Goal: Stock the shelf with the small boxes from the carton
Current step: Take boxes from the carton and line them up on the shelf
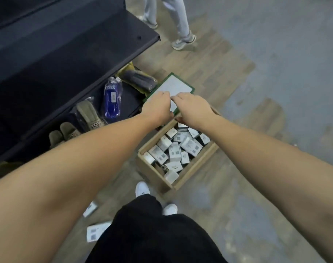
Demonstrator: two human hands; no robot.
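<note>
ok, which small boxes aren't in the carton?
The two white boxes on the floor by the person's left leg; all the others sit piled inside the carton.

Soft even indoor light, faint shadows, wide-angle edge stretch, slight blur.

Carton, centre frame: plain tan. Small boxes inside: white and pale grey with dark code marks. Board above centre: white face, green edge. Shelf, upper left: black. Packet on lowest shelf: blue. Floor: grey, patched with brown wood-grain. Trousers, bottom: black. Shoes: white.
</note>
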